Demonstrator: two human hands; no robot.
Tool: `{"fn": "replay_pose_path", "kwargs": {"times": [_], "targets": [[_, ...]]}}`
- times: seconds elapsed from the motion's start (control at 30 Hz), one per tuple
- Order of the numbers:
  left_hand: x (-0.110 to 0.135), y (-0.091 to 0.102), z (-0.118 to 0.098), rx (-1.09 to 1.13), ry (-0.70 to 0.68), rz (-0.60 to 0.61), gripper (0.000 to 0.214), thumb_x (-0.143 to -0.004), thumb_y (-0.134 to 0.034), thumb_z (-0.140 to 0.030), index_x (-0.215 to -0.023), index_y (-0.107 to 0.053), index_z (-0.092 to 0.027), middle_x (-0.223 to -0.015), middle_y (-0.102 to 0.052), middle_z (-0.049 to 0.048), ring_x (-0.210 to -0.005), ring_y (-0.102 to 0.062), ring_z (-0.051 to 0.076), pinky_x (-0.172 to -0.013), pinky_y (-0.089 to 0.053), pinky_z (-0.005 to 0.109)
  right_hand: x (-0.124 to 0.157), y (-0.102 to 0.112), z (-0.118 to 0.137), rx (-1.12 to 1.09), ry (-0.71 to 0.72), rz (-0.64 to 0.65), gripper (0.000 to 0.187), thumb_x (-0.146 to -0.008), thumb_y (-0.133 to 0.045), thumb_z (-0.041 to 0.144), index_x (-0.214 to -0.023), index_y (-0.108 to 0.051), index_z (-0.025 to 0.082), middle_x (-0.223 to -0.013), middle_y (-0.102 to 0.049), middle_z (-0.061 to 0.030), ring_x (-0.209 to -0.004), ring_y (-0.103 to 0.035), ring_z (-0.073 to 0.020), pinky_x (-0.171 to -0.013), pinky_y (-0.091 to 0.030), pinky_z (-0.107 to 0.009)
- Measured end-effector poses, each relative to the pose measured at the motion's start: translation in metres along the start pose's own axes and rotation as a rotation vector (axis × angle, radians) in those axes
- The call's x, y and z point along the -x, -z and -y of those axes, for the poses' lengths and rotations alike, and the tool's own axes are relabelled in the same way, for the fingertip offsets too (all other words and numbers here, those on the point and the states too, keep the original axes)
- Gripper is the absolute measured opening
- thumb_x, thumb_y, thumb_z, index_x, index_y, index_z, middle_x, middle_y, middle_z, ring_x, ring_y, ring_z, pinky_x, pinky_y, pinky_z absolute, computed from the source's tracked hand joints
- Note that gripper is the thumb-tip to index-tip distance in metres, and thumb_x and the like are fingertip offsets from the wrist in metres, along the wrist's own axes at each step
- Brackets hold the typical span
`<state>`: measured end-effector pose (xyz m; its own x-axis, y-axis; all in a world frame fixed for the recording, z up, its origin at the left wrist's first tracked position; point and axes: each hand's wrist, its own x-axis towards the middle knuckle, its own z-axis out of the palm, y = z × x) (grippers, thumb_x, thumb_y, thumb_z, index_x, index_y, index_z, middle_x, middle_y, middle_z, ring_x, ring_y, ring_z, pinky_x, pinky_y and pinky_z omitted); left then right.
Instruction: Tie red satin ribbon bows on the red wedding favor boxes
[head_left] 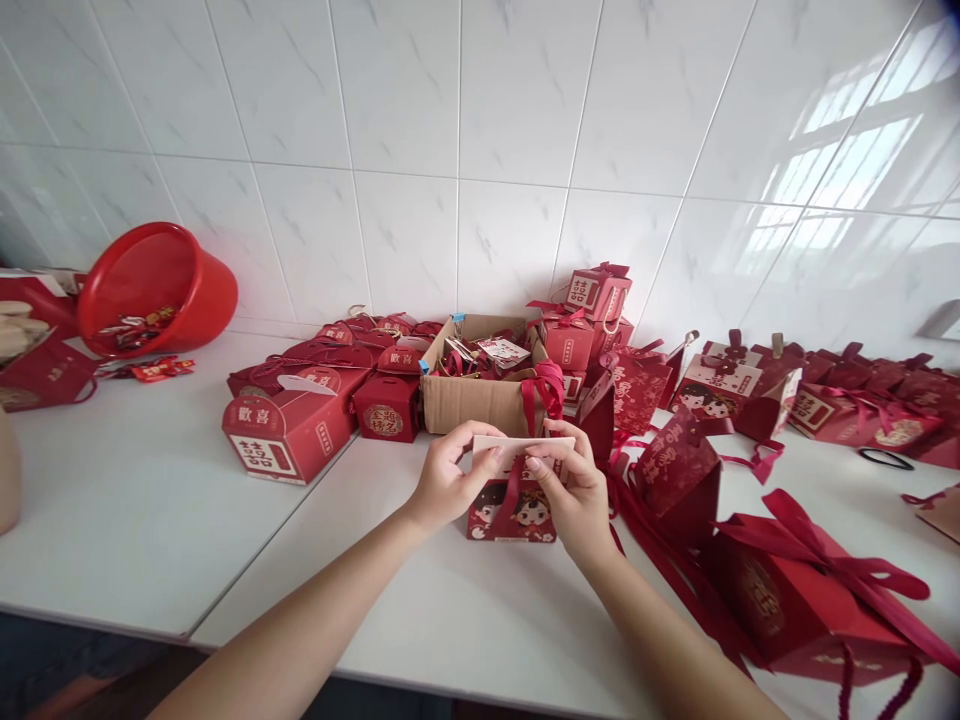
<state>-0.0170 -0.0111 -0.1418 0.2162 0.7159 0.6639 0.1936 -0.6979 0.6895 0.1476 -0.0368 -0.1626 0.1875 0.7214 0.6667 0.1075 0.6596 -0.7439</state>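
A small red gift box [491, 520] with two cartoon figures on its front stands on the white table in front of me. My left hand [454, 475] pinches the pale top edge of the box at its left side. Over the right part of that edge, my right hand [574, 485] closes with thumb and fingers. A dark red ribbon [511, 492] hangs down the front of the box between my thumbs. Right behind it is an open cardboard carton [469, 402] with cards and red ribbon inside.
A red plastic tub [199, 290] lies tipped at the left, with candy packets [161, 369] spilling out. Red gift boxes [292, 430] crowd the back left. More boxes and a large ribboned box [795, 600] fill the right. A tiled wall [405, 240] closes the back.
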Motion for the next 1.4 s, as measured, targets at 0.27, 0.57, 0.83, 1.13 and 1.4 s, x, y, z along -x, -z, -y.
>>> {"fn": "replay_pose_path", "kwargs": {"times": [0.27,0.57,0.83,1.13,1.4], "targets": [[0.0,0.001,-0.005,0.098,0.1,0.098,0.018,-0.083,-0.062,-0.034,-0.087,-0.062,-0.016,-0.076,-0.066,0.0027,-0.067,-0.061,0.015,-0.062,-0.049,0.024,0.002,-0.002,0.001,0.079,0.075,-0.073,0.012,-0.082,-0.066,0.025,-0.094,-0.063,0.024,-0.114,-0.053,-0.0081,-0.113,-0.052,-0.0229,-0.092,-0.046,-0.039],[0.004,-0.002,-0.007,0.072,0.087,0.082,0.02,-0.087,-0.058,-0.034,-0.099,-0.059,-0.018,-0.092,-0.067,0.0063,-0.084,-0.064,0.019,-0.076,-0.051,0.03,0.003,-0.001,0.006,-0.027,-0.215,-0.067,0.032,-0.074,-0.073,0.04,-0.083,-0.05,0.02,-0.064,-0.053,0.0039,-0.053,-0.048,-0.0101,-0.047,-0.041,-0.022],[0.007,-0.014,0.014,-0.036,0.111,0.09,0.08,-0.062,-0.082,-0.03,-0.127,-0.036,-0.023,-0.126,-0.051,0.0136,-0.115,-0.053,0.028,-0.093,-0.046,0.043,-0.009,0.005,0.01,-0.011,-0.166,-0.283,0.036,-0.071,-0.074,0.042,-0.08,-0.048,0.021,-0.065,-0.057,0.0031,-0.055,-0.052,-0.0106,-0.051,-0.044,-0.022],[-0.008,-0.002,0.016,0.084,0.279,0.161,0.025,-0.075,-0.07,-0.039,-0.077,-0.058,-0.016,-0.074,-0.061,-0.0002,-0.066,-0.057,0.013,-0.063,-0.045,0.025,-0.016,0.012,0.009,-0.034,-0.152,-0.37,0.037,-0.069,-0.076,0.041,-0.08,-0.047,0.02,-0.063,-0.056,0.0041,-0.055,-0.052,-0.01,-0.052,-0.044,-0.022],[-0.022,0.019,0.008,0.463,0.261,-0.117,0.028,-0.067,-0.077,-0.038,-0.076,-0.061,-0.017,-0.081,-0.064,0.0016,-0.066,-0.058,0.012,-0.067,-0.048,0.028,-0.01,0.013,0.004,0.158,0.016,-0.245,0.027,-0.076,-0.072,0.034,-0.081,-0.049,0.021,-0.068,-0.055,0.0021,-0.055,-0.052,-0.0112,-0.049,-0.044,-0.023]]}}
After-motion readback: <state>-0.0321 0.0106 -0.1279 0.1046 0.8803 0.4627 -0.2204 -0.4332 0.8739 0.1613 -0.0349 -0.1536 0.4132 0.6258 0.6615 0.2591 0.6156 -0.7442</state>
